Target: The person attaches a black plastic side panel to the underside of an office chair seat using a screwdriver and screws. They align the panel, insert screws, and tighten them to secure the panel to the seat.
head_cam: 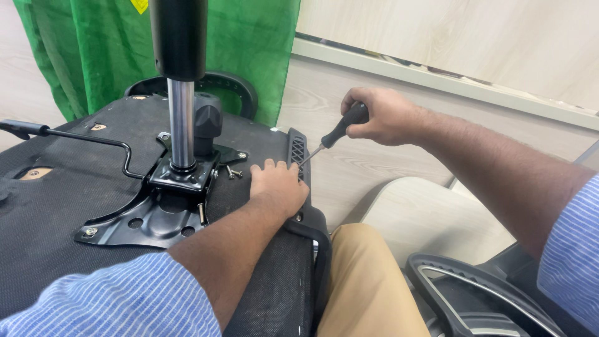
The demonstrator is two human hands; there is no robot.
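Observation:
An upturned office chair seat [56, 206] with a black fabric underside lies across my lap. A black metal mechanism plate [153, 215] is fixed to it, with a chrome gas cylinder [181, 122] standing up from it. My left hand [277, 186] rests flat on the seat near its right edge, fingers spread, just right of two loose screws [234, 171]. My right hand [380, 115] grips a black-handled screwdriver [340, 131], whose tip points down-left at the seat's black plastic edge piece [298, 150], close to my left fingertips.
A thin black lever [75, 134] sticks out left from the mechanism. A green cloth [249, 56] hangs behind the seat. A black armrest bracket [312, 228] curves down at the seat's right edge. Another black chair part [474, 293] lies on the floor at lower right.

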